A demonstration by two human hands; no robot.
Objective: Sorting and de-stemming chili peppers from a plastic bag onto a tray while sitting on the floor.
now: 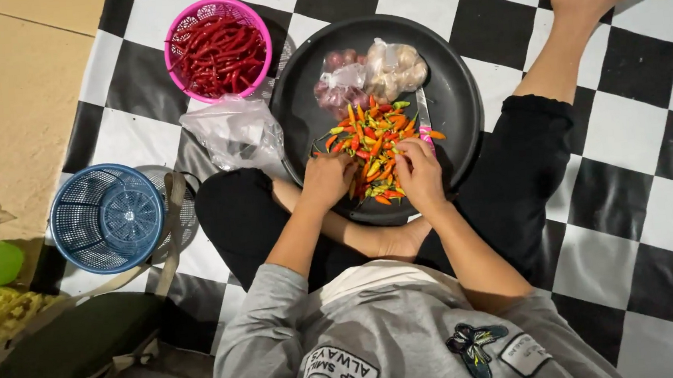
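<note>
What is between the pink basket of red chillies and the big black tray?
A crumpled clear plastic bag lies between the pink basket and black tray, seen from the head camera.

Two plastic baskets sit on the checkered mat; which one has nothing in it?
The blue basket, at the mat's left edge, shows only its bare mesh bottom. The pink basket farther up is full of long red chilies.
</note>
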